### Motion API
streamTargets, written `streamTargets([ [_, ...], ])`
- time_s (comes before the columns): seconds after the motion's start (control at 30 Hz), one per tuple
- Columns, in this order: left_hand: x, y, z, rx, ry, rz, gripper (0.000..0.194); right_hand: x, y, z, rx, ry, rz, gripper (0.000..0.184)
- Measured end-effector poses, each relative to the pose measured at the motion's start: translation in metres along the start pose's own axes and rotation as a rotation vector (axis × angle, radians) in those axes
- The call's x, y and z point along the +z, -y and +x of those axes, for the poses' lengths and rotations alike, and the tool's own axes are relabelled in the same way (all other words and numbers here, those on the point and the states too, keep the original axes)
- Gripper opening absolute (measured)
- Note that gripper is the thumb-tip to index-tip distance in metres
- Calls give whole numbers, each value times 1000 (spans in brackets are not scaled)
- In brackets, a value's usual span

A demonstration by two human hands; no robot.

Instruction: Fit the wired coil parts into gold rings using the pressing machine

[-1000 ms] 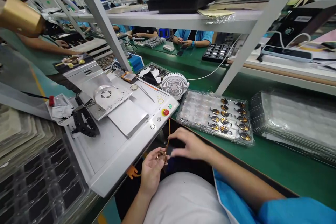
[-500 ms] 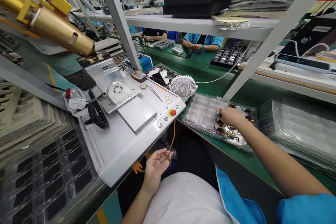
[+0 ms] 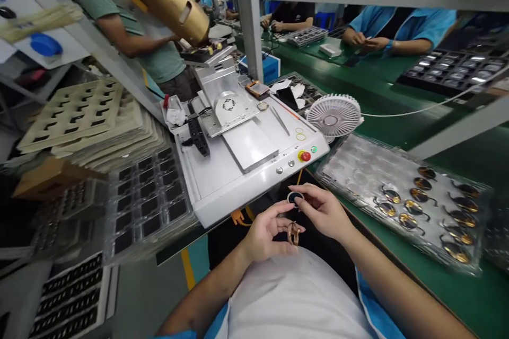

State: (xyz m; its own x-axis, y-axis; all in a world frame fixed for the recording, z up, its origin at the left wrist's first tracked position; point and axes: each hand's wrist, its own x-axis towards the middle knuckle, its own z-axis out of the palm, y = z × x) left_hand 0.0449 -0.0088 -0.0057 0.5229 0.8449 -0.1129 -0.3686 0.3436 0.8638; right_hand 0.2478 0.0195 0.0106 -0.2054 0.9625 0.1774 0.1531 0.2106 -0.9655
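Copper wire coil point(image 3: 293, 234) was observed at the fingertips of the person's left hand point(image 3: 264, 235), the grip closed on it, directly over the person's white garment point(image 3: 294, 296). The right hand point(image 3: 324, 212) was closed in a pinch on a round dark disc with a bright rim point(image 3: 295, 197), held just above the coil; the two hands were close together. To the right lay a clear blister tray point(image 3: 358, 169) carrying rows of gold-coloured coiled parts with dark tails point(image 3: 415, 206). Ahead stood a white machine console point(image 3: 207, 196) with a red emergency stop button point(image 3: 305, 156), and tweezers point(image 3: 280, 120) lay on its top. A white desk fan point(image 3: 333, 118) stood just beside it.
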Motion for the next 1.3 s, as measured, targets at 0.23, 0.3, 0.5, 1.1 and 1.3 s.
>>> streamTargets([
  [0.23, -15, 9, -9, 113, -1, -122, 90, 18, -6, 9, -200, -17, 3, 17],
  [0.3, -17, 10, -10, 108, -23, -192, 88, 20, -5, 7, -221, 6, -31, 15],
  [0.5, -25, 7, -9, 99, -130, -240, 87, 13, 8, 35, -247, 62, -149, 18],
  [1.1, -22, 18, -25, 396, -171, 654, 115, 28, -1, 39, 162, 2, 11, 35],
  [1.3, -14, 15, -13, 392, -49, 964, 117, 49, 0, 14, 281, -71, 344, 45],
])
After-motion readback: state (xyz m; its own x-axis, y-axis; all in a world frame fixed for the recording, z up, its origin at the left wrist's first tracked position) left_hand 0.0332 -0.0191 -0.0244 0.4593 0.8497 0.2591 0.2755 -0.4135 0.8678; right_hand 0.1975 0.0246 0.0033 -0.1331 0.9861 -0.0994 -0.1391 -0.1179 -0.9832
